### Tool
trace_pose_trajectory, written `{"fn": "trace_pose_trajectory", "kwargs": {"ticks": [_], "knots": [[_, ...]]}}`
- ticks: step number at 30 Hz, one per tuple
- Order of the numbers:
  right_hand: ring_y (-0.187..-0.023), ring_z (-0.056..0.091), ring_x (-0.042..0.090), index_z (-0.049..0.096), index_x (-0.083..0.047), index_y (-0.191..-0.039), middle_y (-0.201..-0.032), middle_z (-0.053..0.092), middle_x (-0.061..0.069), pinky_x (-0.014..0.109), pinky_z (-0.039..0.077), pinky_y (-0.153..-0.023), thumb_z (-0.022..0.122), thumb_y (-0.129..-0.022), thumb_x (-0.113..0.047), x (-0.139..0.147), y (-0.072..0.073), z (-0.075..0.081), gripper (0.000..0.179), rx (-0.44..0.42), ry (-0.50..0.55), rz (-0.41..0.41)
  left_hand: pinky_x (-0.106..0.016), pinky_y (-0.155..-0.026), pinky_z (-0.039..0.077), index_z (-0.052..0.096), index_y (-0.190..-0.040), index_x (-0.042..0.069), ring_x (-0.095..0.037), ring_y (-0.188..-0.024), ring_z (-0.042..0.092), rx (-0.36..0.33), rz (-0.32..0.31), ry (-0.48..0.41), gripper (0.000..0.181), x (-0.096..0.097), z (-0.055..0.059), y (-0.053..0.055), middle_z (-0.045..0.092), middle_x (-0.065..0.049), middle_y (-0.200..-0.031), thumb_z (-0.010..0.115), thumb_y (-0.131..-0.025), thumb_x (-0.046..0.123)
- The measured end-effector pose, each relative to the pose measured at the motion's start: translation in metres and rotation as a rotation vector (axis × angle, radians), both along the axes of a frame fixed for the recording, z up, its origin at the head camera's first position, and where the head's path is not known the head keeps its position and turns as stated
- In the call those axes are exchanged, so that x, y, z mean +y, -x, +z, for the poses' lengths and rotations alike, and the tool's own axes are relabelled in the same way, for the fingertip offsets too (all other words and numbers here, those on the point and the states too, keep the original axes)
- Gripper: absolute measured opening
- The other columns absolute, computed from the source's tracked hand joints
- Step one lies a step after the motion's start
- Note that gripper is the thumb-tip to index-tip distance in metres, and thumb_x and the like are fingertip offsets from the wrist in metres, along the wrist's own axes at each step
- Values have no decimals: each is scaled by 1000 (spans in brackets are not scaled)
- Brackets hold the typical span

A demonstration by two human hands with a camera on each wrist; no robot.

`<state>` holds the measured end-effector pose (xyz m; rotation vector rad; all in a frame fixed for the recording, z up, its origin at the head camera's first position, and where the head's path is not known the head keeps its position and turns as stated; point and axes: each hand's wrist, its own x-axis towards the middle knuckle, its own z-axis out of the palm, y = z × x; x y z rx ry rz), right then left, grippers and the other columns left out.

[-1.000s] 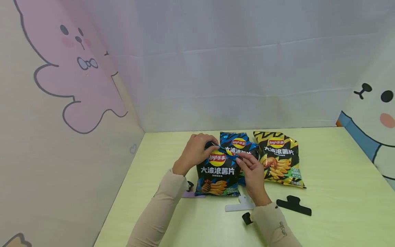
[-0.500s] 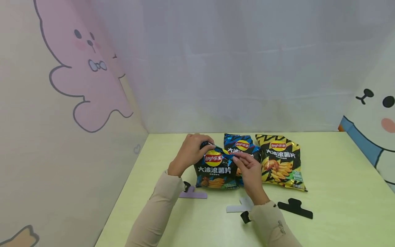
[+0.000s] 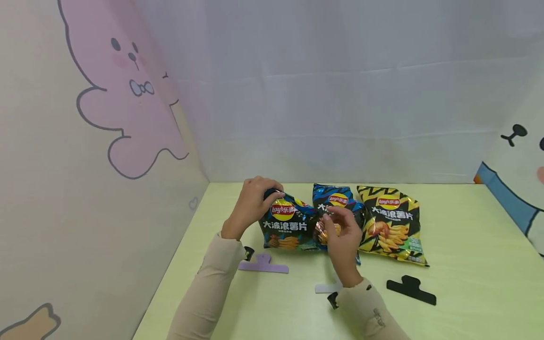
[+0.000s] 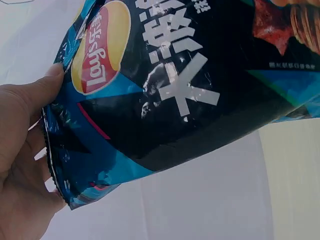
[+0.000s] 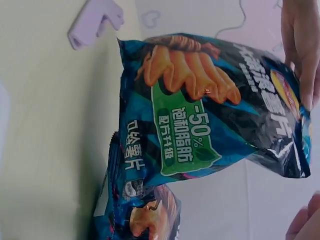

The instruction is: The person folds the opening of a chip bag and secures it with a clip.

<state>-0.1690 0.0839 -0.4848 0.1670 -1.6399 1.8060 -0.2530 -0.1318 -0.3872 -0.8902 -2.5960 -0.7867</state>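
My left hand (image 3: 254,200) grips the top left corner of a blue and black chip bag (image 3: 284,227), thumb on the front face. The left wrist view shows this bag (image 4: 165,105) close up, its top edge pinched between thumb and fingers. To the right of it is my right hand (image 3: 345,238), fingers loosely bent and nothing held. In the right wrist view the fingertips (image 5: 302,220) sit apart from the bag's top right corner. A second blue chip bag (image 3: 338,191) lies behind the right hand, partly covered by it.
A yellow and black chip bag (image 3: 391,224) lies at the right. In front are a lilac bag clip (image 3: 263,267), a white clip (image 3: 325,288) partly behind the right wrist, and a black clip (image 3: 411,290). Walls close off the table's back and left.
The right hand has let go of the held bag's top right corner. The left hand has moved left and slightly up with the bag, uncovering the lilac clip.
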Motion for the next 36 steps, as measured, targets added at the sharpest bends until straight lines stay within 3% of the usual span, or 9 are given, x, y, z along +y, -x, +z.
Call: {"fn": "trace_pose_trajectory", "kwargs": {"ticks": [3, 8, 14, 19, 24, 27, 31, 36], "knots": [[-90, 61, 12, 67, 10, -115, -105, 64, 19, 16, 53, -82, 66, -99, 12, -8, -4, -3, 17, 37, -47, 30, -58, -105, 42, 79, -106, 14, -29, -105, 65, -6, 17, -13, 12, -5, -3, 4, 79, -5, -112, 74, -102, 24], [-80, 62, 9, 73, 1, -109, -95, 70, 12, 17, 52, -71, 72, -99, 4, -23, -7, -14, 11, -98, -119, 127, -58, -105, 42, 79, -107, 14, -30, -107, 65, -26, 35, -3, 13, -11, -7, 8, 78, -6, -114, 74, -102, 25], [-62, 61, 8, 78, -5, -103, -84, 75, 12, 22, 49, -56, 76, -99, -8, -38, -9, -22, 6, -327, -444, 356, -59, -106, 42, 79, -106, 14, -31, -107, 66, -26, 62, 13, 13, -19, -8, 11, 79, -6, -113, 73, -103, 25], [-53, 56, 6, 76, 1, -120, -75, 72, 2, 25, 45, -52, 80, -97, -17, -55, -7, -28, 30, -478, -698, 500, -60, -107, 42, 79, -107, 14, -32, -106, 66, -32, 88, 17, 13, -27, -12, 13, 78, -6, -112, 73, -103, 25], [-53, 50, 5, 74, 1, -125, -64, 59, -7, 27, 41, -52, 83, -93, -27, -71, 0, -44, 43, -553, -879, 442, -60, -106, 42, 79, -108, 13, -34, -107, 65, -37, 99, 11, 14, -33, -14, 13, 78, -8, -112, 73, -103, 25], [-59, 53, 8, 75, -2, -125, -67, 61, -6, 31, 46, -55, 84, -91, -29, -79, 4, -51, 45, -569, -945, 389, -60, -106, 42, 79, -109, 13, -34, -108, 66, -33, 102, 16, 15, -36, -14, 13, 78, -9, -112, 73, -103, 25], [-66, 61, 15, 77, -5, -123, -76, 70, 1, 40, 54, -60, 84, -88, -24, -87, 6, -54, 40, -578, -1003, 346, -61, -105, 42, 79, -108, 13, -34, -108, 66, -25, 111, 16, 14, -40, -14, 13, 78, -9, -112, 74, -102, 24], [-65, 61, 18, 80, -10, -109, -74, 68, 1, 42, 51, -57, 85, -87, -17, -91, 6, -53, 23, -585, -1067, 362, -62, -105, 42, 78, -108, 13, -34, -108, 66, -27, 121, 14, 14, -44, -15, 13, 78, -9, -112, 74, -102, 24]]}}
